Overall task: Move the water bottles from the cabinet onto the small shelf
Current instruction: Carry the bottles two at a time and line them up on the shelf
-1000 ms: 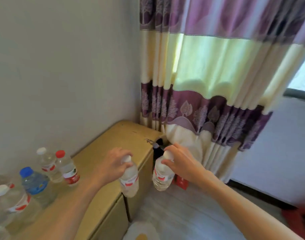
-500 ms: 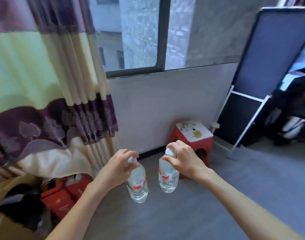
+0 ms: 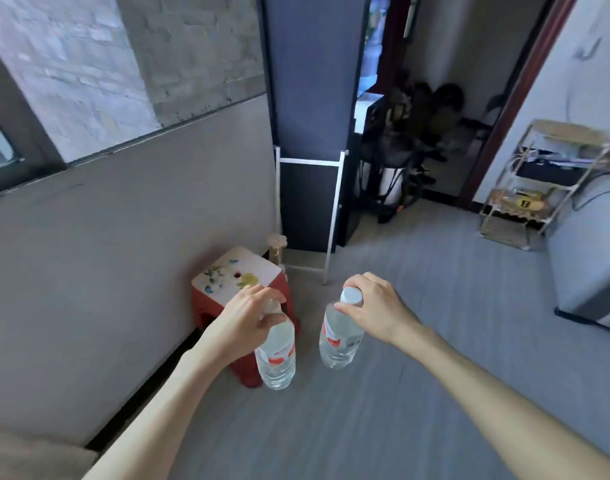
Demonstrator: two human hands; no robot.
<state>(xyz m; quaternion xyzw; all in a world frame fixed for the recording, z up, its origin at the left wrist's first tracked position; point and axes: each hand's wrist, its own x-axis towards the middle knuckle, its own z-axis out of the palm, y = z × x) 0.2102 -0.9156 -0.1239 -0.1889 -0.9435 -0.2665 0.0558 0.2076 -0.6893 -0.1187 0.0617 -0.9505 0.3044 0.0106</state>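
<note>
Fingers of the left hand (image 3: 243, 325) and right hand (image 3: 372, 311) each pinch a clear plastic water bottle (image 3: 275, 355) (image 3: 338, 337) by its neck, mid-carry above the floor; next, crossing to the far-right wire shelf (image 3: 542, 181).

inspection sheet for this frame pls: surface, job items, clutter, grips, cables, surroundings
Surface: grey plank floor; no tabletop in view.
Job's things: two clear water bottles with red labels, left bottle and right bottle, both carried hanging by the neck above the floor; wire small shelf at far right, its tiers already hold items.
Clutter: red stool with white patterned top by the wall; dark bags in the corner.
Grips: left hand holds its bottle's top; right hand holds the white cap.
Cables: a thin dark cord beside the shelf.
Surroundings: window, grey wall, blue folding panel.
</note>
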